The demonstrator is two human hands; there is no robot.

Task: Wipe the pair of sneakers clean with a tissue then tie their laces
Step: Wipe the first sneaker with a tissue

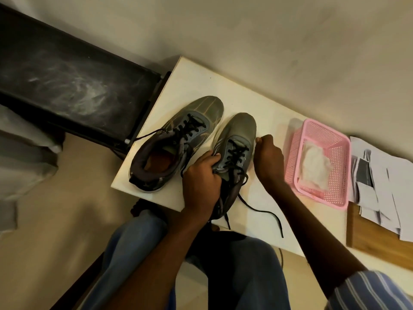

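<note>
On the white worktop, the left hand grips the right sneaker at its collar, stiff and light. The right hand, clenched, possibly pinches something beside it; laces hang limp.

white table; on it: two sneakers; pink basket; papers; wooden board

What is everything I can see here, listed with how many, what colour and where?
sneakers: two, grey, laces untied, side by side on the table
table: one, white, centre
basket: one, pink, right of the sneakers
tissue: white wad, inside the basket
papers: several, white, far right
board: one, wooden, under the papers
left hand: grips the right-side sneaker
right hand: fingers curled beside that sneaker; contents unclear
</note>
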